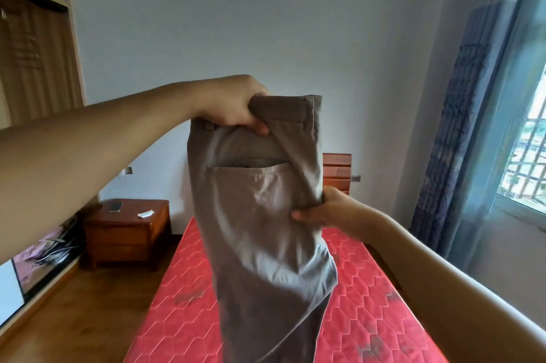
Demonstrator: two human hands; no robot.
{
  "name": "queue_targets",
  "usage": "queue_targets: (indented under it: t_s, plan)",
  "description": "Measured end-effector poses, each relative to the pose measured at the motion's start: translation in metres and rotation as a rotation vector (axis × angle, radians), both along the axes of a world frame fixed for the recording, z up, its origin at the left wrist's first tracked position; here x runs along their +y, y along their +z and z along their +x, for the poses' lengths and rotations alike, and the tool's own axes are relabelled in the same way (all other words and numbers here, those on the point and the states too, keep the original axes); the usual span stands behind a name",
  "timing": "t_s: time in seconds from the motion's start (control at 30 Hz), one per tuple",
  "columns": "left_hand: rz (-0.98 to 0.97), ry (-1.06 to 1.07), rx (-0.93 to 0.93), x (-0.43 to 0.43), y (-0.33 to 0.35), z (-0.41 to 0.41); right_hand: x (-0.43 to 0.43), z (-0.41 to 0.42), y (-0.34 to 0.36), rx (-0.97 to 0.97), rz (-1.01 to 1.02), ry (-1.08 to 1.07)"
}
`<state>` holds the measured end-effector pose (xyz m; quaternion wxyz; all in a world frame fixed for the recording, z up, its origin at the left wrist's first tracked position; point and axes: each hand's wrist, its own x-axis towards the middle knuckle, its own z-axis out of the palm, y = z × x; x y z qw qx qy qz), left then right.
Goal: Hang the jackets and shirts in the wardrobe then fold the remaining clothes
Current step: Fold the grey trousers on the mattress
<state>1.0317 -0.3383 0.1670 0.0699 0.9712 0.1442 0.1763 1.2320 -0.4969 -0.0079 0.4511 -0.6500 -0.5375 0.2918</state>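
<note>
— Left grip (pixel 236 105) is clenched on the waistband of the trousers (pixel 260 215), thumb in front, the other fingers hidden behind the cloth. Right grip (pixel 322 212) pinches the right edge lower down, below the back pocket.

— Where are the trousers?

— Held up in the air at mid-view, over the bed (pixel 183 318). The legs hang out of the bottom of my picture, so I can't tell whether they touch the mattress.

— What's around them?

— Red quilted mattress below. The cloth blocks most of the wooden headboard (pixel 336 170); only its right end shows. A nightstand (pixel 127 232) stands left of the bed against the wall, with a phone (pixel 115 206) and a white slip of paper (pixel 145 214) on top. The wardrobe (pixel 29 52) is at far left, the curtain (pixel 452 126) and window (pixel 529 155) at right.

— Any containers?

— The nightstand drawers are closed, so their contents are unseen. The back pocket gapes, but I can't see into it.

— How do the trousers look?

— Grey-brown, slightly shiny and creased, with a belt loop just under my left wrist and a small stud on the waistband at top right.
</note>
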Motion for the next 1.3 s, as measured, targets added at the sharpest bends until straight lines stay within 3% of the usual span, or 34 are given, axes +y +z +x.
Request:
queue_targets:
  t_s: [0.1,0.37,0.47,0.53,0.57,0.63,0.67,0.9,1.0,1.13,1.23,1.3]
  plan:
    - [0.017,0.015,-0.023,0.010,0.008,-0.005,-0.001,0.023,-0.056,-0.209,-0.190,-0.044]
    - [-0.003,0.009,-0.055,0.024,0.003,-0.016,-0.010,0.027,-0.092,-0.171,-0.164,-0.047]
    - [-0.009,0.020,-0.048,0.026,0.007,-0.024,-0.010,0.027,-0.101,-0.113,-0.080,-0.184]
    - [0.006,0.030,-0.077,0.026,0.010,-0.028,-0.010,0.026,-0.108,0.045,-0.043,-0.338]
    - [0.020,0.038,-0.094,0.027,0.011,-0.029,-0.009,0.026,-0.112,0.235,-0.060,-0.384]
    - [0.028,0.044,-0.109,0.027,0.012,-0.032,-0.006,0.020,-0.117,0.618,-0.093,-0.346]
    - [0.025,0.042,-0.111,0.027,0.013,-0.033,-0.004,0.015,-0.117,0.708,-0.069,-0.305]
    - [-0.010,0.024,-0.061,0.032,0.009,-0.039,0.012,-0.003,-0.107,0.794,0.163,-0.225]
    - [-0.049,0.022,-0.016,0.038,0.006,-0.046,0.012,-0.006,-0.106,0.614,0.187,-0.336]
    - [-0.058,0.031,-0.037,0.038,0.004,-0.043,0.018,0.000,-0.085,-0.156,0.026,-0.448]
    - [-0.053,0.025,-0.034,0.029,0.005,-0.038,0.018,-0.021,-0.038,-0.242,0.206,-0.301]
    - [-0.054,0.029,-0.016,0.021,0.005,-0.035,0.015,-0.047,0.004,-0.122,0.427,-0.146]
